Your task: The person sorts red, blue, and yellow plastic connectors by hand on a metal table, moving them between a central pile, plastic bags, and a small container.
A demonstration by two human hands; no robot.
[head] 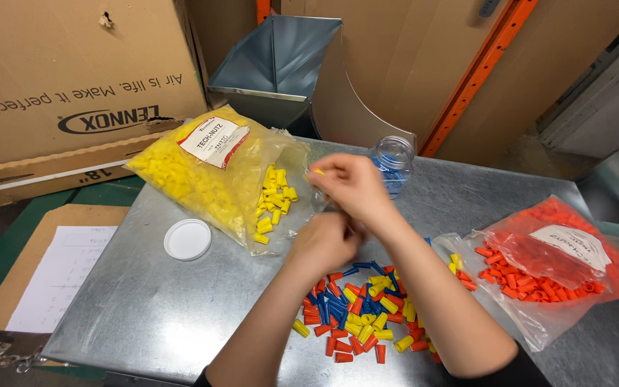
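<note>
A person's right hand (352, 185) pinches a small yellow plastic wire connector (317, 171) between closed fingertips above a grey sheet-metal tabletop (145, 301), while the left hand (324, 240) sits curled just below and in front of it; whether the left fingers hold anything cannot be told, since the palm faces away. The pinched connector hangs in the air near the torn mouth of a clear plastic bag of yellow connectors (202, 172), with a spill of loose yellow ones (274, 204) lying at its opening. Just behind the right hand stands an open clear plastic jar holding blue connectors (393, 163); its round white lid (188, 239) lies flat on the metal, well apart to the left. Under both forearms spreads a mixed heap of blue, yellow and orange connectors (356, 308), and to the right lies a clear bag of orange connectors (553, 261), also open. A light fingertip pinch looks right for pieces this small; keeping the hands low over the table would stop a dropped one from bouncing away. Beyond stand a brown cardboard carton (73, 79), a galvanised duct fitting (281, 64) and a clipboard with paper (51, 276).
</note>
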